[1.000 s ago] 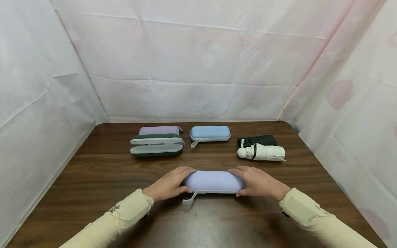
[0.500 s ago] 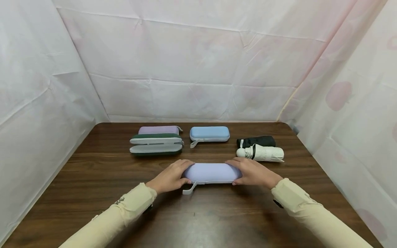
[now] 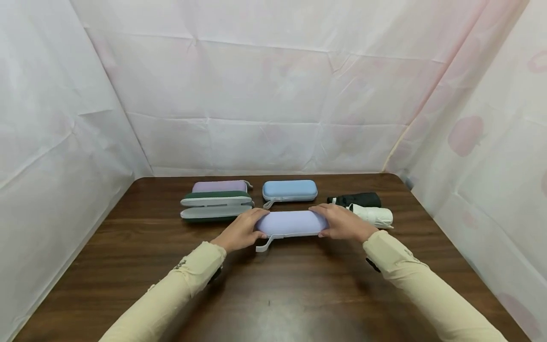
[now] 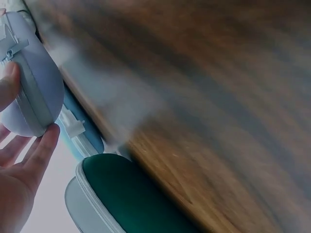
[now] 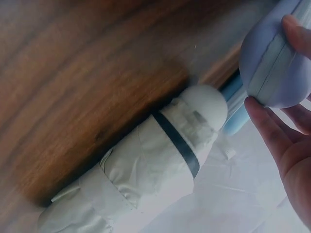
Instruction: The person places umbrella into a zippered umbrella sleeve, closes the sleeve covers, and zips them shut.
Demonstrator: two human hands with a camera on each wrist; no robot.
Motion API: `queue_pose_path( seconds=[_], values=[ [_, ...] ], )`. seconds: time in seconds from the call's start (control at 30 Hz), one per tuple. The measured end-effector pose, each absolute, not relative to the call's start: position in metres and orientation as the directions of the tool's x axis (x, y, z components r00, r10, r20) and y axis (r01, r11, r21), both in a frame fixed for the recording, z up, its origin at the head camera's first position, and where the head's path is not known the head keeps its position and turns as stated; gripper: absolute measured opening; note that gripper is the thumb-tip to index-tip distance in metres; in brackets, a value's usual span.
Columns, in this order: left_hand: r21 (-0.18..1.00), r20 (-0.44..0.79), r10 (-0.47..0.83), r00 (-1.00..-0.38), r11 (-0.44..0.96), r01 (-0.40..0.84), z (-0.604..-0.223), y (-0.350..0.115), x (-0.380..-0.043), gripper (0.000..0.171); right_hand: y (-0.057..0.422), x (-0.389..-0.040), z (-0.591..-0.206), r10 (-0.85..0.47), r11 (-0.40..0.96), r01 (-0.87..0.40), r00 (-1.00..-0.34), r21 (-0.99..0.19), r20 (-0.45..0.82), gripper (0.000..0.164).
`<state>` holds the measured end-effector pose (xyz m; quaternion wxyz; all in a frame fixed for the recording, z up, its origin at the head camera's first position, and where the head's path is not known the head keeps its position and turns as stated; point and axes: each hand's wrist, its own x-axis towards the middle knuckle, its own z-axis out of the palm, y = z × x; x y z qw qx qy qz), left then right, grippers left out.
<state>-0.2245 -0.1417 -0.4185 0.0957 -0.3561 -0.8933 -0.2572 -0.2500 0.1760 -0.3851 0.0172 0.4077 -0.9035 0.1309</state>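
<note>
A lavender hard zip case (image 3: 292,223), closed, lies crosswise between my two hands. Its grey wrist loop hangs at the front left. My left hand (image 3: 242,230) grips the left end, thumb on the near side and fingers over the far side. At the opposite end my right hand (image 3: 344,222) grips it the same way. In the left wrist view the thumb presses by the zip seam of the lavender case (image 4: 46,82). Whether the case touches the table cannot be told. Just behind it lies a closed light blue case (image 3: 290,189).
Left of the blue case, a dark green case (image 3: 217,194) gapes with its pale lining showing, in front of a light purple case (image 3: 220,186). A folded white umbrella (image 3: 376,216) and a black umbrella (image 3: 361,199) lie beyond my right hand. Fabric sheets surround the wooden table (image 3: 273,285).
Both hands have carried the lavender case forward, away from me, toward the blue case. My right hand now partly covers the white umbrella's handle end. The other things stay put.
</note>
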Motion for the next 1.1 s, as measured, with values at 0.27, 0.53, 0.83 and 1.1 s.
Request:
queue_pose_path(
  seconds=[0.27, 0.53, 0.83, 1.1],
  values=[
    [0.402, 0.357, 0.546, -0.758, 0.643, 0.652, -0.419, -0.137, -0.244, 0.057, 0.170, -0.269, -0.387, -0.709, 0.668, -0.722, -0.691, -0.181, 0.141, 0.070],
    [0.395, 0.358, 0.517, -0.778, 0.671, 0.628, -0.424, -0.132, -0.257, 0.057, 0.167, -0.282, -0.392, -0.683, 0.685, -0.700, -0.714, -0.202, 0.155, 0.070],
    [0.353, 0.340, 0.539, -0.770, 0.686, 0.636, -0.431, -0.130, -0.251, 0.060, 0.167, -0.279, -0.403, -0.635, 0.716, -0.641, -0.762, -0.276, 0.122, 0.072],
    [0.291, 0.362, 0.550, -0.752, 0.700, 0.652, -0.418, -0.127, -0.251, 0.060, 0.170, -0.275, -0.395, -0.619, 0.716, -0.629, -0.772, -0.302, 0.141, 0.074]
  ],
)
